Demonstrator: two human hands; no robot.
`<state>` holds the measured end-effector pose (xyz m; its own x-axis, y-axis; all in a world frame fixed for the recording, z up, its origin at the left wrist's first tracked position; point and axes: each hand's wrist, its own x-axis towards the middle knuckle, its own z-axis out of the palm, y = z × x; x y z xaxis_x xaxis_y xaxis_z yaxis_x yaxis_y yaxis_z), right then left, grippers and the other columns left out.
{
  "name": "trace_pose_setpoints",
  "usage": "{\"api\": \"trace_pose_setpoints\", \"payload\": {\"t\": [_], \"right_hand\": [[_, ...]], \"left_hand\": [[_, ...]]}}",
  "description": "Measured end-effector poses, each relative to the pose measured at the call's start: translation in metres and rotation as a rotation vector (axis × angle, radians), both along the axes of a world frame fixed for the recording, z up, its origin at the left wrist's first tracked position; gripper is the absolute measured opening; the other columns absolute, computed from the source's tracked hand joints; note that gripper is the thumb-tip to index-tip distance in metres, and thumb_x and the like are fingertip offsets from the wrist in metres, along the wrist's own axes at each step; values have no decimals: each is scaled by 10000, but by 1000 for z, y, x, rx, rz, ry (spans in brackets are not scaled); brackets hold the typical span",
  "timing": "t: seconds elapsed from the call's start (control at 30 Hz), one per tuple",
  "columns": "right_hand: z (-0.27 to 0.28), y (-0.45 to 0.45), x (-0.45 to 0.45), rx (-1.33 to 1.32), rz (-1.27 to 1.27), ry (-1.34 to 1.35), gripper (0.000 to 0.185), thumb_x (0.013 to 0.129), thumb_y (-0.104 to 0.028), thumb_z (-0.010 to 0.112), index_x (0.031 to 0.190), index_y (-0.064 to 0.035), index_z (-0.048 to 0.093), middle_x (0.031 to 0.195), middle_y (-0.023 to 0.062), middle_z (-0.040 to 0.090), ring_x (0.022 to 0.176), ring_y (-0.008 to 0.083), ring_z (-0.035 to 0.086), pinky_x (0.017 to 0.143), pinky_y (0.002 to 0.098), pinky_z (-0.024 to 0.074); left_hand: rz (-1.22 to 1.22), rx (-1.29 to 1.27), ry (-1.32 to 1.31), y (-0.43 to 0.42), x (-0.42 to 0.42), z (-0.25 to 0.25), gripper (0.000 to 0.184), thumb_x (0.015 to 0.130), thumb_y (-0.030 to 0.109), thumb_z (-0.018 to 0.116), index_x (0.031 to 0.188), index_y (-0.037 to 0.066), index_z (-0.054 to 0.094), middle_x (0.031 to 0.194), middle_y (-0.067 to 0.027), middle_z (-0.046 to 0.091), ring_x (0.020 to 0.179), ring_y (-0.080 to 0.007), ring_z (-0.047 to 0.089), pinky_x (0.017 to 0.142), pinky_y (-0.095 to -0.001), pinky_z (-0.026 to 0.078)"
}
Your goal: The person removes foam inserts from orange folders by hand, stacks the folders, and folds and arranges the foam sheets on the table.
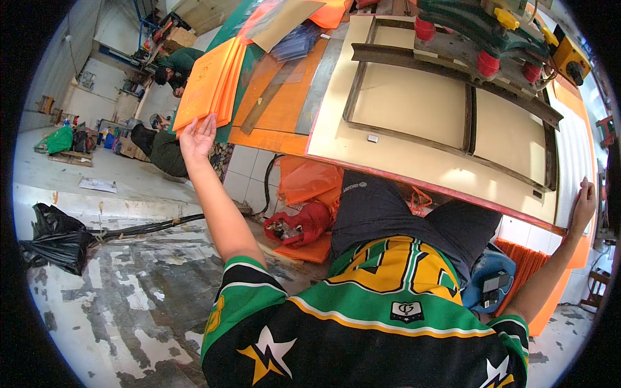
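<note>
My left hand (199, 134) is at the lower edge of a stack of orange plastic sheets (210, 84) with faint printing. Its fingers are stretched out and touch the edge of the stack, which lies at the table's left end. At the far right, my right hand (585, 202) is by the outer edge of a pile of white sheets (572, 152). Its fingers are bent together, and whatever is between them cannot be made out. Between my hands, a dark metal frame (471, 119) rests on a cream board (414, 107).
A green press (482, 29) with red knobs stands over the frame's far side. Clear plastic sheets (297, 44) lie on the orange table (281, 119). Another person (174, 68) is beyond the left end. A red bag (301, 225) sits beneath; a black cable (155, 225) crosses the floor.
</note>
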<state>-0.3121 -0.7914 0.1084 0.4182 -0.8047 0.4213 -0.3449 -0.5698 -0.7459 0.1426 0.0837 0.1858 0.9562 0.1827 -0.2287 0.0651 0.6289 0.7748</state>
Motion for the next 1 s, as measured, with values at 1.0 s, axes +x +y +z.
{"api": "trace_pose_setpoints", "payload": {"t": [1.0], "right_hand": [[5,7,2,-17,-59,60,336,1001,-343,534,774,-95,529,635,-67,310,573,36,281,515,223,232]], "left_hand": [[-98,347,19,17,-6,9,440,910,47,451,1341,38,360,1332,-253,533,1252,-314,537,921,-362,495]]}}
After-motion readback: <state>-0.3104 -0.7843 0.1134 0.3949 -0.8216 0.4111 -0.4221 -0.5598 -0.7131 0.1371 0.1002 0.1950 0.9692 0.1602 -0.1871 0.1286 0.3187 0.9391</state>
